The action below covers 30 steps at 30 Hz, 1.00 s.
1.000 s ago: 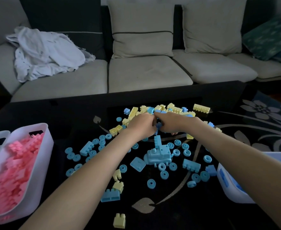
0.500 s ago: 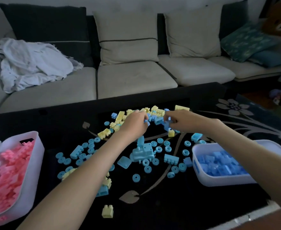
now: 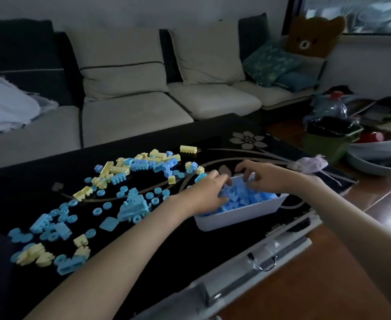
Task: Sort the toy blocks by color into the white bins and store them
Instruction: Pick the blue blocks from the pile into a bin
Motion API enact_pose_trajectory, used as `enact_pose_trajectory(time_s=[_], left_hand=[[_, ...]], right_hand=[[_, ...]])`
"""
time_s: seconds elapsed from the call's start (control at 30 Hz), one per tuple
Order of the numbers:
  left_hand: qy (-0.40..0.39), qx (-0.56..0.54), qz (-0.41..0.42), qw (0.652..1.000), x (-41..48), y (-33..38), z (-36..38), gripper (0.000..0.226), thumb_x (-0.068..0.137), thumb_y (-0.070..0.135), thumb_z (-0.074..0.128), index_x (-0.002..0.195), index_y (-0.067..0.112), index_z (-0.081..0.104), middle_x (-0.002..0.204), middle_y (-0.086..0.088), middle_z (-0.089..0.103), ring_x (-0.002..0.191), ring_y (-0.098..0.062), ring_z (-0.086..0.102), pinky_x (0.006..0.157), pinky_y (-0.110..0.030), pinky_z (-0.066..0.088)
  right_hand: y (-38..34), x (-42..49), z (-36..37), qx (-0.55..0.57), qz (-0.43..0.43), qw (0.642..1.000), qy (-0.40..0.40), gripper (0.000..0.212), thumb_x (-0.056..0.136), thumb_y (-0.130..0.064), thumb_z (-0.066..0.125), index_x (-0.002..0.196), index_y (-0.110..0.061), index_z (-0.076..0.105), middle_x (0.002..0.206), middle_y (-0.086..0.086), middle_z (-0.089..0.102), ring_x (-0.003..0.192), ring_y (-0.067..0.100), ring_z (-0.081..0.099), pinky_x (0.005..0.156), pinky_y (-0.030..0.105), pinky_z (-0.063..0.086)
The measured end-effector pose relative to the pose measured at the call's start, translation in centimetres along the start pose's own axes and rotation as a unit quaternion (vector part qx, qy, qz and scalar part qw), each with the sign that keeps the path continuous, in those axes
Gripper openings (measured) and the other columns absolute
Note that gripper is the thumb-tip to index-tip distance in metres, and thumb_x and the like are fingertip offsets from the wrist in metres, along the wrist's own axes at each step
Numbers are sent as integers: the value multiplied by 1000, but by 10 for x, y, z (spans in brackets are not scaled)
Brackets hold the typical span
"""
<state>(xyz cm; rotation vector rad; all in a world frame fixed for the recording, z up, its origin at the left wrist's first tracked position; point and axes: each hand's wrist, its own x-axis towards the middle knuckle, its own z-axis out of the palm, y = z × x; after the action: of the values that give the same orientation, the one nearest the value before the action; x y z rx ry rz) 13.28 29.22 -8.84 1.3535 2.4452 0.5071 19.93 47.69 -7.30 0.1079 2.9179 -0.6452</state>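
So, both hands are parked over the white bin [image 3: 236,217] at the right end of the desk [image 3: 178,262]. The left hand [image 3: 207,192] is laid loose-fingered on the blue blocks [image 3: 247,199] inside, nothing gripped; whether anything is pinched in the curled right hand [image 3: 268,179] can't be told. Loose blue pieces [image 3: 133,204] and yellow blocks [image 3: 108,168] are spread leftward of the bin, so the left hand is judged nearer.

Grey sofa [image 3: 130,116], bear cushion [image 3: 310,38], black table [image 3: 213,139]
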Motion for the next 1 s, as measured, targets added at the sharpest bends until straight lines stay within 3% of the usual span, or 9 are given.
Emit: enact_pose_trajectory(time_s=[0.1,0.2,0.27,0.47,0.63,0.77,1.0], left_hand=[[39,26,4,999,1,0,1,33,95,35,52,123,19,52,119,-2,47,109,-16,49,91,-31,43],[162,33,3,986,-6,-11,-10,26,97,34,47,112,18,60,107,0,54,101,-14,52,86,-31,45],[201,29,-20,979,-13,-26,-19,22,98,31,45,109,19,60,101,2,55,95,-14,55,79,-29,46],[169,45,-174,969,-43,-100,-36,34,99,26,42,132,19,44,117,0,56,92,-12,53,76,-27,46],[195,70,-226,952,-69,-160,-48,36,99,20,42,135,20,46,133,0,47,122,-16,44,95,-29,41],[195,87,-258,942,-74,-206,-57,39,99,17,39,137,21,44,137,-3,41,129,-21,34,99,-32,38],[208,70,-270,938,-61,-249,-67,44,97,13,37,138,27,41,134,-4,41,126,-22,35,98,-36,39]], right_hand=[[7,-9,-5,-13,7,1000,-15,62,90,-23,60,143,-28,29,122,-7,54,93,10,56,76,23,49],[1,-6,-11,0,-8,1000,22,57,92,-28,58,141,-31,31,122,-5,54,89,7,56,65,11,47],[-8,6,-11,-4,-21,998,57,51,93,-31,56,140,-29,36,125,-1,56,96,10,56,76,18,44],[-55,75,4,-26,-59,998,11,49,93,-26,54,140,-24,39,126,0,53,103,13,52,81,25,42],[-82,154,32,-90,-86,991,-43,49,93,-19,51,139,-25,36,137,3,45,115,19,49,93,34,43],[-95,200,51,-144,-95,983,-67,49,94,-8,43,140,-23,33,140,7,37,124,29,43,100,43,39],[-93,233,67,-177,-96,978,-61,26,93,-8,46,115,-21,42,117,5,37,95,29,53,83,41,46]])
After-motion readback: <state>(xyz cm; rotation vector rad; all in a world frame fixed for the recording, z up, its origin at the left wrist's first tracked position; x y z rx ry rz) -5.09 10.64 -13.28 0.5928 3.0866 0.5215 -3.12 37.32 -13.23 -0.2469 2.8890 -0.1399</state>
